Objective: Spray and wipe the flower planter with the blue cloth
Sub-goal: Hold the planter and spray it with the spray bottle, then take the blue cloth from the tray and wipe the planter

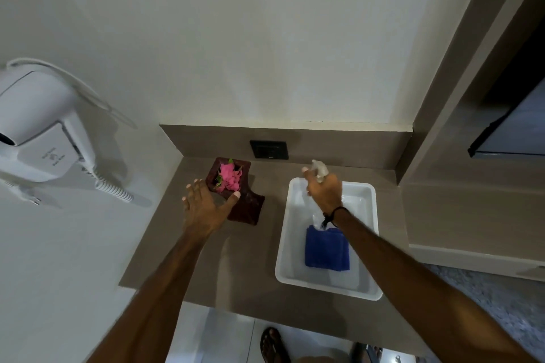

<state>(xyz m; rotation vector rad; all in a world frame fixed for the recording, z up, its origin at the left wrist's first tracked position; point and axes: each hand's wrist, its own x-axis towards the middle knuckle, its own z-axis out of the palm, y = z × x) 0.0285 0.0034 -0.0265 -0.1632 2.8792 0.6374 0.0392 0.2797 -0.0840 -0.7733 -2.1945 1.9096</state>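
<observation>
While the left hand [203, 203] spread open at the flower planter [233, 190] mid-frame, the right hand [324, 190] gripped the spray bottle [319, 169] above the white tray [372, 233], so aiming came next.

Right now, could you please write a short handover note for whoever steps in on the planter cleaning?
Left hand: open, fingers spread, reaching over the near edge of the dark brown flower planter; no grip on it.
Right hand: shut on the spray bottle, held above the far end of the white plastic tray.
Blue cloth: folded, lying in the tray, untouched.
The planter, with pink flowers, stands on the grey counter left of the tray.
Done: bottle picked up. Whether any spray has landed cannot be told.
Left: spray the planter, take the cloth, wipe.
</observation>
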